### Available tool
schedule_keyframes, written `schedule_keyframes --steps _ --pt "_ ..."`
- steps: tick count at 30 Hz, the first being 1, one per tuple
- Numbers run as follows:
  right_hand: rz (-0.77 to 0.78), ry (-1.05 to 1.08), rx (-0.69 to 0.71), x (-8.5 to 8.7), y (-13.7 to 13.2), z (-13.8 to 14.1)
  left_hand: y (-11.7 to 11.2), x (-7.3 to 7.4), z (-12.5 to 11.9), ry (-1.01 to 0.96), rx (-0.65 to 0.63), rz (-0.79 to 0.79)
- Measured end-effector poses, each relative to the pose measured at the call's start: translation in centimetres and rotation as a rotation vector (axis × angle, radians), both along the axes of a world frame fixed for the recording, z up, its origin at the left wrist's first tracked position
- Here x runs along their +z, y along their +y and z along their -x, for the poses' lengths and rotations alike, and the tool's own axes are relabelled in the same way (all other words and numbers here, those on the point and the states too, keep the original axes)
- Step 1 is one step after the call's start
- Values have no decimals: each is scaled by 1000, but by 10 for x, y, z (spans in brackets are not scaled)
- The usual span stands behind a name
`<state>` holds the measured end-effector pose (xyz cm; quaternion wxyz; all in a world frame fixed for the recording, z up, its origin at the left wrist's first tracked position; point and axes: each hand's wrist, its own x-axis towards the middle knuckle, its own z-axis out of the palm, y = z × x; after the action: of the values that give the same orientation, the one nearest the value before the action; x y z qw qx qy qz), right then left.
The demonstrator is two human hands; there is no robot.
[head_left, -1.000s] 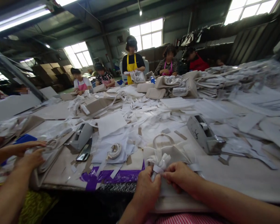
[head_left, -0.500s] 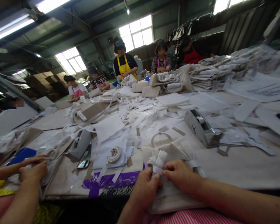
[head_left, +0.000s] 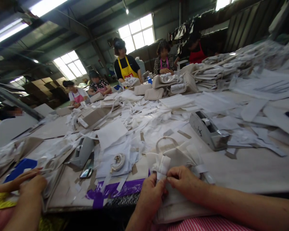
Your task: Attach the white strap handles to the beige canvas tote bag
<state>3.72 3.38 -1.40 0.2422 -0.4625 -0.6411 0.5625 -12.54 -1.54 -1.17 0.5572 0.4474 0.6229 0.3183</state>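
Both of my hands meet at the near edge of the table over a beige bag (head_left: 175, 154) with a looped handle. My left hand (head_left: 152, 191) and my right hand (head_left: 183, 180) are closed, pinching a bunched piece of white tissue paper (head_left: 161, 165) between the fingertips. The paper stands up above my fingers, in front of the bag's mouth. A white strip lies just right of my right hand.
A grey tape dispenser (head_left: 208, 130) sits to the right, another (head_left: 83, 150) to the left beside a phone (head_left: 87, 168). A neighbour's hands (head_left: 30, 181) work at the left. Loose white paper, folded bags (head_left: 156, 91) and several seated workers fill the far table.
The tissue paper has been squeezed narrower and more upright between my fingers. The view has shifted slightly; the neighbour's hands moved a little down and left.
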Motion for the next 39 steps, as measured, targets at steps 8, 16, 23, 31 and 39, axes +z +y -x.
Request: schedule_keyframes --steps 8,16,23,31,39 --pt "90 48 -31 0 5 3 1 3 4 -250 106 81" --pt "208 41 -76 1 9 6 0 -5 10 -451 68 129" --pt "131 40 -28 8 11 3 2 -2 13 -631 54 151" --pt "192 202 38 9 10 1 2 -8 14 -676 72 125" --pt "215 81 0 24 6 -6 -5 20 1 -143 20 4"
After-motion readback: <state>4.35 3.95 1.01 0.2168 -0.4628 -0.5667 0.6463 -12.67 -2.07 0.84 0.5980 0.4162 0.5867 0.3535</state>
